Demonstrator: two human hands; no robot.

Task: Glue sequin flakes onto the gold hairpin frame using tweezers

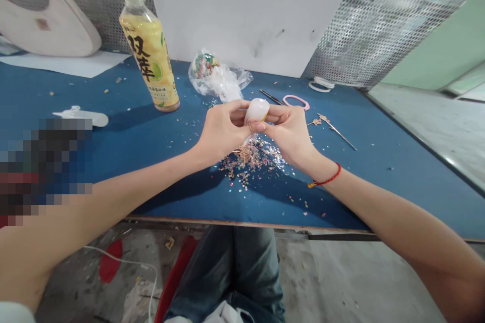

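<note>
My left hand (225, 128) and my right hand (290, 133) meet over the middle of the blue table, both closed around a small white squeeze bottle (257, 110). The bottle is tilted, its rounded base upward and its lower end mostly hidden by my fingers. Right below lies a scattered pile of shiny glitter sequins (261, 156). Among them sits a gold-coloured metal piece (244, 153), partly covered, its exact shape unclear. A gold hairpin-like stick (341, 132) with a decorated end rests to the right of my right hand.
A yellow drink bottle (151, 55) stands at the back left. Behind my hands are a clear plastic bag (227, 81) and pink-handled scissors (295, 102). Another white bottle (85, 117) lies on the left, and a white roll (321, 84) at the back right. A pale handbag (49, 25) leans against the mesh.
</note>
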